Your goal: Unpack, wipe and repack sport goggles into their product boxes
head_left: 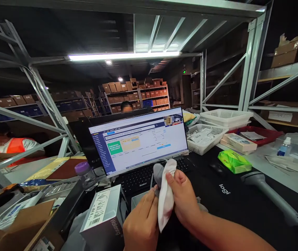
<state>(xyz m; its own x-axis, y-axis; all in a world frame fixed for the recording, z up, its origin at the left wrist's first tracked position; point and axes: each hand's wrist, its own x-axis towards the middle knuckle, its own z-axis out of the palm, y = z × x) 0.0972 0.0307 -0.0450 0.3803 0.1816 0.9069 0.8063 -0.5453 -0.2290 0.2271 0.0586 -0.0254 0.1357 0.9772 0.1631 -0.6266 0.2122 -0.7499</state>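
Note:
Both my hands hold a small white and grey sock (165, 190) upright in front of a keyboard (149, 174). My left hand (141, 219) pinches its lower left edge. My right hand (184, 197) grips its right side with the thumb pressed on the white cloth. The grey toe end points up toward the monitor (138, 139), which shows a web form.
A white barcoded box (104, 212) stands at the lower left. A black mouse (218, 169), a green packet (234, 161), a grey handheld scanner (271, 193) and white baskets (206, 137) lie to the right. A person in an orange vest (10, 146) sits far left; another sits behind the monitor.

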